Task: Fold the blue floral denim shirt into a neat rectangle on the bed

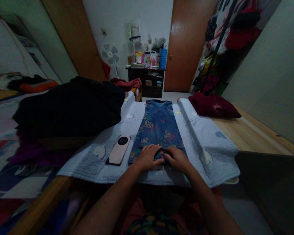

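Observation:
A blue denim garment [159, 124] with a floral print lies folded lengthwise, its dark waistband end away from me and its lower layers showing at the near end. My left hand [149, 157] rests on the near part of the cloth, palm down with fingers stretched out. Beside it, my right hand [176, 158] lies on the same part, fingers also extended and slightly bent. Both thumbs point inward and almost meet. Neither hand grips the cloth as far as I can see. To the left of the garment is a pink phone [119, 150], camera side up.
A light quilted cloth [201, 137] covers the work surface. Dark clothing [71, 109] is piled at left, and a folded maroon garment [214, 105] sits at right on a wooden board [257, 132]. Farther back stand a dark cabinet [147, 88] and a fan [110, 54].

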Available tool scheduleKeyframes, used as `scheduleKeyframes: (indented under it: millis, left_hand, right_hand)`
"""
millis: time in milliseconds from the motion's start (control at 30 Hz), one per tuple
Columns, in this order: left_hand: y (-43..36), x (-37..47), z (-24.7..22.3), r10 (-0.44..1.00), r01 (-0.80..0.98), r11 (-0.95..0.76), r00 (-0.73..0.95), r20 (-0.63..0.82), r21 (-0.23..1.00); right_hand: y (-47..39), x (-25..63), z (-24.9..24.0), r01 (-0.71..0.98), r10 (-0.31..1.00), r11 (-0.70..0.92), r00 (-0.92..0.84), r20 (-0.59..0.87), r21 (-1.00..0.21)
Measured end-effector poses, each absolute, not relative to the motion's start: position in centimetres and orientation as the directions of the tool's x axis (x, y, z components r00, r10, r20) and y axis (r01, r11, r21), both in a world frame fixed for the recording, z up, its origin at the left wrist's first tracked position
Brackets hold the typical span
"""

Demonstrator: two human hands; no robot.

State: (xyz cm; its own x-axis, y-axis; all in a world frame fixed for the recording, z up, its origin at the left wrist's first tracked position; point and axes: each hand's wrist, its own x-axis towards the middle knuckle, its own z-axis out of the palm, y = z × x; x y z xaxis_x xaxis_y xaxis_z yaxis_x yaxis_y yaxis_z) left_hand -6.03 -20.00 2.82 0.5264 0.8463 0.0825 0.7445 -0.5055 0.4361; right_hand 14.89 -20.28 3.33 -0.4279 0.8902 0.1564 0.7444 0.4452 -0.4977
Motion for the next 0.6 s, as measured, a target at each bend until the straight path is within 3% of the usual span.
scheduleKeyframes:
  millis: [167,367,600]
  left_hand:
    - [-19.3,-7.0,1.4,0.853,0.71,-0.497,0.507,0.127,0.5]
    - [-19.9,-6.4,0.1,0.866,0.758,-0.5,0.45,0.219,0.419]
    - [-20.7,-5.6,0.2,0.954,0.924,-0.292,0.262,0.149,0.248]
  right_hand:
    - [-18.2,12.2,1.9,0.775,0.887,0.448,-0.321,0.332,-0.446]
    - [-18.4,11.0,0.2,0.837,0.909,0.416,-0.398,0.126,-0.355]
    - [-19.6,12.1,0.1,0.886,0.932,0.361,-0.347,0.103,-0.29]
